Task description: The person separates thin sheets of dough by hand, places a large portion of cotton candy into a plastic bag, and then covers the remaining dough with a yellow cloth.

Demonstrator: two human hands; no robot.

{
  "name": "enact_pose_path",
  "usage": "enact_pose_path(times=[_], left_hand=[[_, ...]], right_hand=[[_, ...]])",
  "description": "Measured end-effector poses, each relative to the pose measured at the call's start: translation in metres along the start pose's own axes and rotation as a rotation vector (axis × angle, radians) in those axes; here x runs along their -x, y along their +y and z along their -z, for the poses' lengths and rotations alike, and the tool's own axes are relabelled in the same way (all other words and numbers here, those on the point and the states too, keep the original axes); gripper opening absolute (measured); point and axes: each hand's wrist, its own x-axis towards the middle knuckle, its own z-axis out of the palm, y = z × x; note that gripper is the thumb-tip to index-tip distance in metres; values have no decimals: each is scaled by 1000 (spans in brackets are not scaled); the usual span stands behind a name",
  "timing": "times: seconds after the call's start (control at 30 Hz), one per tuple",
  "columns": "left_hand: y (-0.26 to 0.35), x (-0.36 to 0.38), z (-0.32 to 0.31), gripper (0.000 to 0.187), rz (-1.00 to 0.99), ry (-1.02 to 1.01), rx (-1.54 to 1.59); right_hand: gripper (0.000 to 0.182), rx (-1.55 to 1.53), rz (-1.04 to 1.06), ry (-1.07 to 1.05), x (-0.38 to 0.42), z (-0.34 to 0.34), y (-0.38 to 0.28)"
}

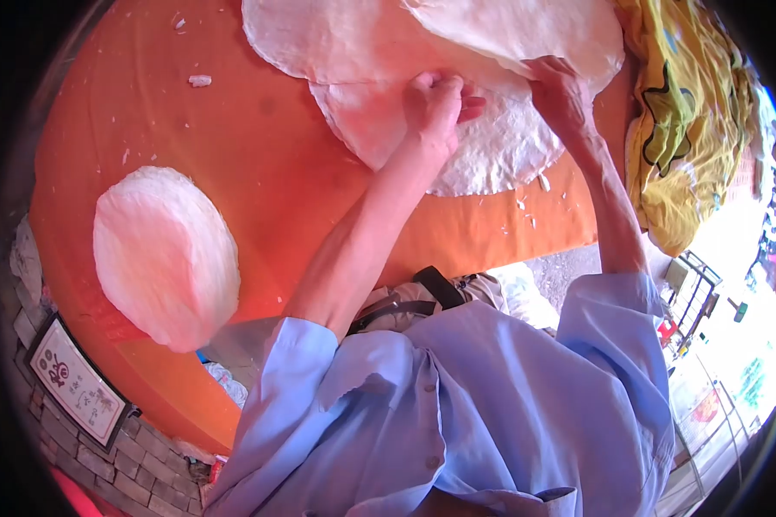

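Several thin, pale round sheets (509, 159), flatbread-like with ragged edges, overlap at the top of the orange table. My right hand (565, 95) grips the near edge of the uppermost sheet (526, 30), which lies partly raised over the others. Left of it, my left hand (440, 103) hovers on or just above the lower sheets, its fingers curled in. Whatever is between those fingertips, if anything, is hidden. A separate stack of smaller round sheets (165, 258) lies at the table's left side.
An orange cloth (259, 181) covers the table, with small white scraps (200, 81) on it. Yellow patterned fabric (694, 129) drapes at the right. A framed sign (76, 382) stands against grey bricks at lower left. A bag (405, 302) is by my waist.
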Motion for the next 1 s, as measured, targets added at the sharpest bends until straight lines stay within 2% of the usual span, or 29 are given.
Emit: enact_pose_path(times=[0.07, 0.13, 0.17, 0.27, 0.3, 0.37, 0.47, 0.53, 0.57, 0.67, 0.7, 0.77, 0.8, 0.83, 0.87, 0.93, 1.0], left_hand=[[-2, 3, 8, 15, -12, -32, 29], [-1, 4, 1, 12, 24, 21, 76], [2, 4, -4, 11, 38, 46, 100], [6, -5, 1, 7, 127, -20, 181], [6, -6, 2, 6, 152, -7, 164], [3, -8, -4, 7, 206, 10, 135], [5, -12, -14, 10, 337, -154, 38], [8, -9, -23, 11, 273, -210, 90], [11, -9, -26, 11, 241, -234, 108], [16, 0, -16, 14, 156, -253, 31], [20, 8, -8, 16, 130, -224, -16], [27, 22, 20, 24, 81, -191, -135], [32, 30, 36, 25, 48, -100, -154], [37, 37, 50, 27, 15, -8, -171], [41, 38, 66, 27, -29, 43, -147], [46, 40, 97, 26, -124, 156, -94], [55, 39, 108, 23, -191, 215, -14]], right_hand=[[23, 44, -13, -3, 3, -4, 6], [24, 82, 22, 12, -4, -4, -3], [25, 50, 36, -46, -3, -9, -5], [26, -2, 22, 23, 5, -9, -12], [35, 19, 2, 17, 6, -9, -15], [42, 41, 48, 30, 10, -7, -27], [50, 80, 40, 34, 13, -9, -29], [49, 117, -10, 89, 14, -20, -22], [35, 199, 120, 143, 5, -11, -32], [28, 215, 4, -149, -13, -5, 0], [21, 582, 53, -213, -23, -3, 24], [19, 393, -222, -2, -60, 69, 25], [16, 387, -172, 121, -78, 111, -22], [21, 381, -122, 243, -93, 142, -77], [19, 380, -32, 550, -104, 143, -93], [20, 312, 126, 390, -102, 147, -97], [23, 135, 96, 184, -87, 102, -88]])
